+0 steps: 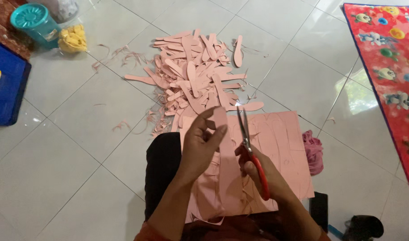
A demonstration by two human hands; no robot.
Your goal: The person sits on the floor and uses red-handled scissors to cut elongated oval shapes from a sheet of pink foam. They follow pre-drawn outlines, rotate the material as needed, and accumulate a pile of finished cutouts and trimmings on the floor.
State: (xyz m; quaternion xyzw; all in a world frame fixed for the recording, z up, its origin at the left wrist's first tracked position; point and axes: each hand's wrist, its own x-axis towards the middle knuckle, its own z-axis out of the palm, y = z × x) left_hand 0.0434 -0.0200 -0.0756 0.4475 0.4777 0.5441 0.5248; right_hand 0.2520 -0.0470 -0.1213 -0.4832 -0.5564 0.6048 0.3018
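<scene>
glossy white tiled floor (57, 178) reflecting soft daylight, a red patterned cartoon mat (392, 67) at right, a blue plastic box (6, 89) at left.

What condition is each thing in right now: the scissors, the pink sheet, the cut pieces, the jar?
Scissors: blades nearly closed, pointing up, in the right hand.
Pink strip: pinched upright by the left hand.
Pink sheet: flat on the lap, partly cut.
Cut pieces: heaped on the floor.
Teal jar: lid on.

We hold both forearms forward, hands close together: our left hand (203, 142) raised with fingers curled in a pinch, our right hand (258, 172) clenched, knuckles upward.
</scene>
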